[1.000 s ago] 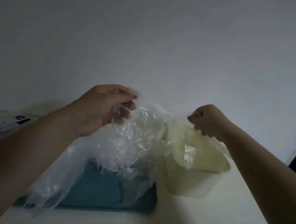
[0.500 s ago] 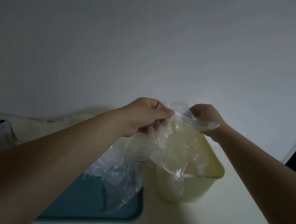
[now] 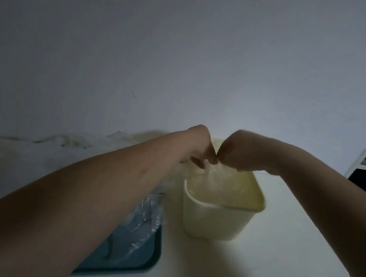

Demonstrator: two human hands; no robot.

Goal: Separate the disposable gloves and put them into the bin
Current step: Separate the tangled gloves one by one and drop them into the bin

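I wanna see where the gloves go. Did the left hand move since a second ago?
Yes. The left hand, gripping clear plastic gloves, went right and down: from left of the pale yellow plastic bin to over its mouth, beside the right hand.

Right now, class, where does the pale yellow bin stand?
In the head view the bin stands on the white table right of centre, just right of the teal tray, beneath the left hand and right hand pinching a glove.

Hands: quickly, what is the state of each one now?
Left hand: closed, pinching the clear glove above the bin.
Right hand: closed, pinching the same glove.
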